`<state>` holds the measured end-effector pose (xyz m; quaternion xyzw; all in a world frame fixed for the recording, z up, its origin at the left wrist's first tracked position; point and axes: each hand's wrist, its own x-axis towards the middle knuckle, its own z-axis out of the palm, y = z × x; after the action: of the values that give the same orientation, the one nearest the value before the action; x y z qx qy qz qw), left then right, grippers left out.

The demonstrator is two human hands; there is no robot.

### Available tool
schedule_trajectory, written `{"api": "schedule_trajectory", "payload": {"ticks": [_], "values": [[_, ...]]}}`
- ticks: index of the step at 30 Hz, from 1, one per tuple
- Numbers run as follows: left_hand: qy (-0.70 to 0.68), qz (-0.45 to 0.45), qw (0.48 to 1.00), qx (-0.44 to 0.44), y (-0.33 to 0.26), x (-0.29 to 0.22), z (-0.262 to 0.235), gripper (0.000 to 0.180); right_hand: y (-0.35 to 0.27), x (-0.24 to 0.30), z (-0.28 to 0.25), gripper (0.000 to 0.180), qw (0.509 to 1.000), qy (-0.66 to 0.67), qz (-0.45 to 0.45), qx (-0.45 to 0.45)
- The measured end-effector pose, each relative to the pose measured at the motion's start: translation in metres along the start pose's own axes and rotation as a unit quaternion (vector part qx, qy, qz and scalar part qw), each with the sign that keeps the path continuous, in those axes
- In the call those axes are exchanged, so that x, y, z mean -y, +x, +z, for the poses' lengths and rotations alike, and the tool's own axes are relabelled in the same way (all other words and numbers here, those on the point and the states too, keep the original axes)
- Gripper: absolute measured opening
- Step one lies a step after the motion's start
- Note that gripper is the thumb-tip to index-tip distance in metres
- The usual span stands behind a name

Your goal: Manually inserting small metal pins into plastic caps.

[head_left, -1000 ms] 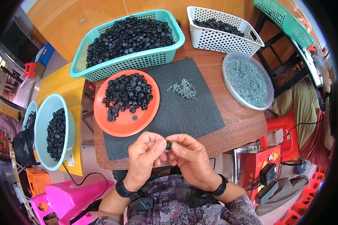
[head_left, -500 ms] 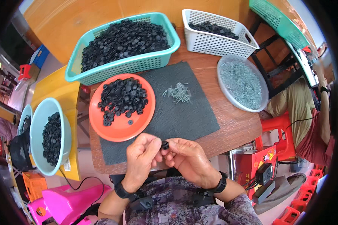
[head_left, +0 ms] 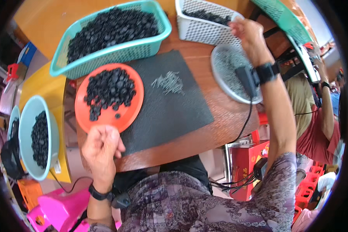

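My left hand (head_left: 102, 145) is closed at the front rim of an orange plate (head_left: 83, 120), its fingers curled toward the palm; whether anything is inside them is hidden. Small round black rubber-like pieces (head_left: 114, 87) are heaped on that plate. My right hand (head_left: 249, 34) is raised at the right end of a white perforated basket (head_left: 203, 34), its fingers smeared by motion, so I cannot make out whether it holds a piece. Dark pieces (head_left: 207, 16) lie in this basket. Under my right wrist stands a round tub (head_left: 217, 75) of thin metal pins.
A dark mat (head_left: 174, 116) bears a small pile of metal pins (head_left: 169, 82). Behind the plate is a teal basket (head_left: 104, 58) full of black pieces. A pale blue basin (head_left: 54, 135) stands at left. A cable (head_left: 246, 125) hangs from my right wrist. Another person (head_left: 323, 123) sits at right.
My hands have parted from the small black piece they held together. The right has swung up and right to the white basket; the left has shifted left. The view has also shifted.
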<state>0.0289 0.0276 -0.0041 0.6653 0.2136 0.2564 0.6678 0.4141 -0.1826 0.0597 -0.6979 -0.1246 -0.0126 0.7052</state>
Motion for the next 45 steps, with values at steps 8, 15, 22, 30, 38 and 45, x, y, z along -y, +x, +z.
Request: {"api": "schedule_trajectory", "payload": {"ticks": [8,15,22,30,38,45], "values": [[0.094,0.028,0.991,-0.086,0.015,0.003,-0.025,0.013,-0.112,-0.029,0.06,0.017,0.969,-0.179,-0.031,0.169],[0.2,0.093,0.975,-0.032,0.038,0.014,-0.028,0.007,-0.156,-0.043,0.106,0.013,0.903,-0.254,-0.165,0.304],[0.438,0.177,0.88,0.053,0.05,0.013,-0.025,0.017,-0.149,-0.064,0.142,0.012,0.773,-0.403,-0.354,0.338],[0.474,0.159,0.861,0.095,0.06,0.019,-0.019,0.013,-0.153,-0.06,0.143,0.008,0.744,-0.426,-0.391,0.336],[0.387,0.183,0.903,0.037,0.053,0.022,-0.022,0.011,-0.148,-0.053,0.125,0.008,0.825,-0.371,-0.297,0.305],[-0.035,-0.063,0.997,0.027,0.029,-0.01,-0.021,0.014,-0.152,-0.065,0.137,0.003,0.768,-0.378,-0.391,0.338]]}}
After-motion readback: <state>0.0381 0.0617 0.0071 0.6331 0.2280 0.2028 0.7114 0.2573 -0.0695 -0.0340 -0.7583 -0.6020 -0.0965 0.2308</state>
